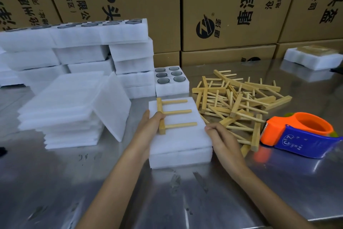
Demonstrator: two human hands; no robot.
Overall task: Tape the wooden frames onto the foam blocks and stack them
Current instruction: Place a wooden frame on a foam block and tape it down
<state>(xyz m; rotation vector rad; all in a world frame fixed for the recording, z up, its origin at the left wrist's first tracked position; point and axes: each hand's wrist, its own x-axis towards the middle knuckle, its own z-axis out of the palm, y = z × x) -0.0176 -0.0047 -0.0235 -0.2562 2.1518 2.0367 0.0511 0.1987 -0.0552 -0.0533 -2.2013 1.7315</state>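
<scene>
Frame positioned on foam block — taping not yet begun.

The left hand (148, 126) presses the wooden frame (170, 113) flat on the foam block (178, 136) near the tabletop's (130, 201) middle, fingers closed over its crossbar; the right hand (222, 137) pinches the block's right edge. The tape dispenser (297, 134) rests untouched toward the right edge — a loose frame pile (237, 98) behind it awaits.

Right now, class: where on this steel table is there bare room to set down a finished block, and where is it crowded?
Free: the near table left of the arms, below the foam sheet stack; also the strip behind the wooden frame pile, toward the cardboard boxes. Crowded: between the foam block and the tape dispenser.
</scene>
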